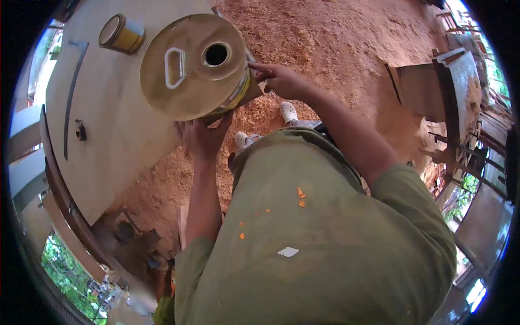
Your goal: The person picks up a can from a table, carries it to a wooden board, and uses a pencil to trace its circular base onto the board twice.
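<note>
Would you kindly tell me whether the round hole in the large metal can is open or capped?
Open: no cap covers the round hole in the large metal can; darkness shows inside.

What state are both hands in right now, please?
Left hand: holding the large can.
Right hand: at the can's side; whether it grips cannot be told.

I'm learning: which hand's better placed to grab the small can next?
Probably the left hand: it's nearer the small can; the right hand is beyond the big can. Both look busy, though.
</note>
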